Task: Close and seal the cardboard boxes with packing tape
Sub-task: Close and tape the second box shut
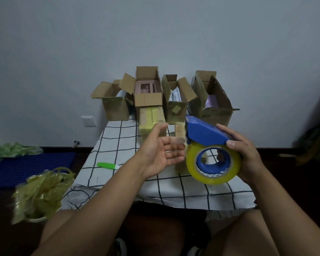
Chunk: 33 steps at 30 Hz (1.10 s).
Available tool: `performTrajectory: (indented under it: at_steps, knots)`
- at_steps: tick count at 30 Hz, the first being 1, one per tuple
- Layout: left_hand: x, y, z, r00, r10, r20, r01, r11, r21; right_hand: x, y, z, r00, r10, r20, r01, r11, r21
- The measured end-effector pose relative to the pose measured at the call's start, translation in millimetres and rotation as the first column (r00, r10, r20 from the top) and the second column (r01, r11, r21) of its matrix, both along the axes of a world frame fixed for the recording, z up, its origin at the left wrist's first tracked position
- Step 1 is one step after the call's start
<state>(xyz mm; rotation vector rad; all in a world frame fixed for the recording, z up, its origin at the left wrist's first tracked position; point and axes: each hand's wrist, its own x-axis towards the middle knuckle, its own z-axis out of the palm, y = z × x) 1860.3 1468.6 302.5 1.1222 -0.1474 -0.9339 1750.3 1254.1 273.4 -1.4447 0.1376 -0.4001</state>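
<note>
Fingers (175, 150) of the left hand (159, 154) are held straight and loosely spread, palm turned toward the frame's right, with nothing gripped; their tips lie just beside a short free strip of tape (177, 140). Whether that strip is touched cannot be told. Curled fingers and thumb of the right hand (246, 154) are wrapped round a blue plastic tape dispenser (205, 133), on which one round roll of glossy yellowish packing tape (213, 163) is carried, right of frame centre.

Behind the hands, one table (118, 150) is covered by a white cloth crossed with a black grid. Along its far edge, at frame centre, four open cardboard boxes are counted, flaps raised: a first box (116, 109) at the left, a second box (148, 100) with something pink inside, a third box (175, 109), and a fourth box (216, 111) at the right with something purple inside. One closed box (150, 119), already banded in shiny tape, is seen in front of them, partly hidden by the left hand. One green-handled knife (108, 165) lies on the cloth, left of the forearm. At lower left, crumpled used tape (39, 193) is heaped in one basket.
</note>
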Motion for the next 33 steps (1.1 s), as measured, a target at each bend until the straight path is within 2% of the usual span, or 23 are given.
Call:
performTrajectory:
  at_steps: [5, 8, 12, 14, 19, 25, 33]
  knots:
    - [2, 1, -3, 0.997, 0.010, 0.083, -0.019, 0.993, 0.112, -2, -5, -1, 1.000, 0.025, 0.005, -0.025, 0.999, -0.040]
    - [6, 2, -7, 0.989, -0.007, 0.149, -0.019, 0.985, 0.173, -5, -11, -1, 0.999, 0.044, -0.008, -0.045, 0.991, -0.125]
    - [11, -7, -8, 0.889, -0.106, 0.446, -0.091, 0.913, 0.397, -13, -24, 2, 0.994, 0.067, -0.089, -0.094, 0.935, -0.341]
    - [12, -18, -6, 0.846, -0.164, 0.508, -0.101, 0.885, 0.455, -18, -32, 3, 0.989, 0.078, -0.125, -0.121, 0.913, -0.390]
    - [19, -36, -15, 0.830, -0.153, 0.536, -0.143, 0.871, 0.470, -32, -63, 12, 0.983, 0.056, -0.173, -0.136, 0.857, -0.497]
    - [25, -38, -38, 0.862, -0.071, 0.502, -0.208, 0.854, 0.478, -28, -86, 11, 0.966, 0.092, -0.240, -0.206, 0.834, -0.512]
    - [22, -41, -64, 0.852, 0.045, 0.522, -0.320, 0.834, 0.449, -11, -95, 3, 0.947, 0.149, -0.284, -0.281, 0.811, -0.512]
